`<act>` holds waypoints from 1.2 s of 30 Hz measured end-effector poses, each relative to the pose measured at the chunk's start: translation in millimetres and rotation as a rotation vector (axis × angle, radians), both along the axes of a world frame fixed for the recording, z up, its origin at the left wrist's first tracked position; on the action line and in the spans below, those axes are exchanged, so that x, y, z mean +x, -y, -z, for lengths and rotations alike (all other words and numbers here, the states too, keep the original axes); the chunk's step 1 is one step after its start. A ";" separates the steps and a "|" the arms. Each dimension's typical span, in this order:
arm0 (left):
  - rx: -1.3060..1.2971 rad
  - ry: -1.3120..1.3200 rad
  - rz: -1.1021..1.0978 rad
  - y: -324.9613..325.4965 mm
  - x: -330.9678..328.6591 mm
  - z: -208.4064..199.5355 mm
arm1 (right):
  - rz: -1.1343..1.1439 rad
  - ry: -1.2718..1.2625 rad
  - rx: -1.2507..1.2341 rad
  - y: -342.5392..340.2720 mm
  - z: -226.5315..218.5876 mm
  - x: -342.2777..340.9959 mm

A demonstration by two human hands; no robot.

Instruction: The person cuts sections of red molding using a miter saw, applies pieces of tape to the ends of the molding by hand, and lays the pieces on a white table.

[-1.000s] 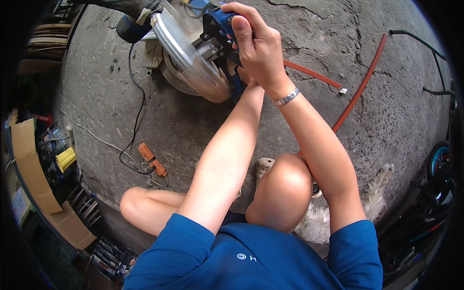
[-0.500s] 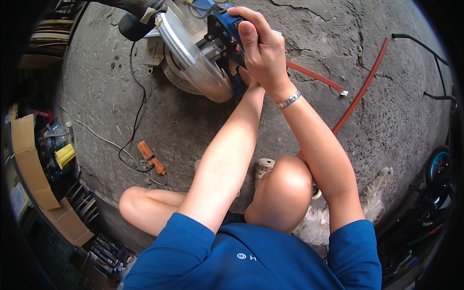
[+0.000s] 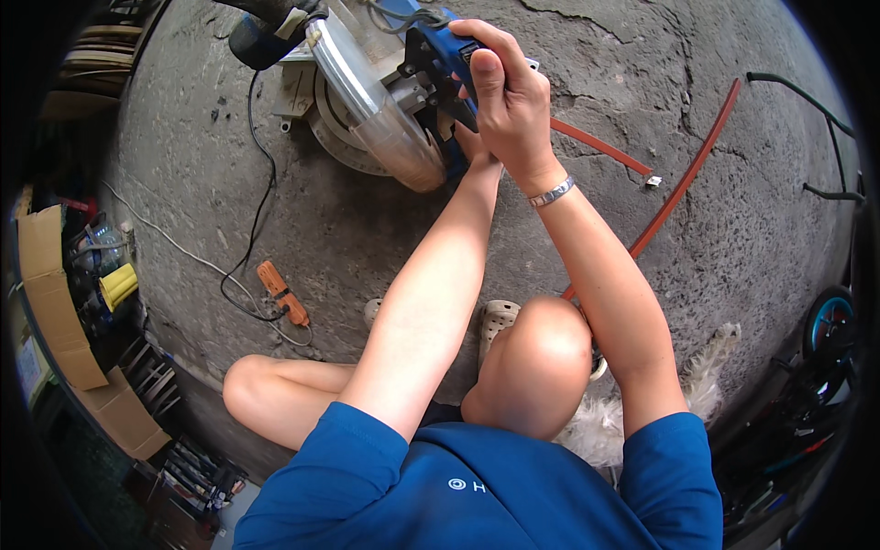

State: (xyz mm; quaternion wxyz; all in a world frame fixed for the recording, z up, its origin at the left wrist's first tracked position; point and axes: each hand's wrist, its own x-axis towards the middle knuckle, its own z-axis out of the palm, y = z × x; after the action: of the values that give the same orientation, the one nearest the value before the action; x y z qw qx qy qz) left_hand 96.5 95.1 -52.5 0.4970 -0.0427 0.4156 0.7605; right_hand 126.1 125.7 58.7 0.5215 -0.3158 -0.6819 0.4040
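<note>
The person's right hand (image 3: 509, 101) is wrapped around the blue handle of a mitre saw (image 3: 385, 101) standing on the concrete floor (image 3: 715, 238). The left hand (image 3: 469, 145) sits beneath the handle, its grip hidden. No workpiece shows under the clear blade guard (image 3: 385, 124), so cutting looks not yet begun.

The saw (image 3: 403, 101) was blue with a clear guard; the strips (image 3: 683, 183) red; the plug (image 3: 282, 293) orange; the floor (image 3: 367, 238) grey.

An orange plug block (image 3: 282, 291) lies on the concrete floor (image 3: 752, 238); left of it sit cardboard boxes (image 3: 55, 302), well right of it red strips (image 3: 683, 183).
</note>
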 end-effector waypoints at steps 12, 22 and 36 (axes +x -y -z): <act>-0.009 -0.004 -0.021 5.6 -1.2 1.6 | -0.023 -0.015 -0.059 4.3 8.8 6.1; -0.066 -0.140 -0.009 2.6 4.8 13.6 | -0.023 -0.048 -0.031 6.5 12.6 9.1; -0.614 -0.420 0.293 -5.1 3.5 16.0 | 0.085 0.520 0.238 -115.0 -138.6 -98.4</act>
State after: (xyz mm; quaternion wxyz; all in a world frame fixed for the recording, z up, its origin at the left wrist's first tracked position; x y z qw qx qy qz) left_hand 100.0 100.1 -68.5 0.4688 0.0268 0.7178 0.5140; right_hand 27.7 240.6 197.3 0.3792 -0.3735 -0.8216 0.2043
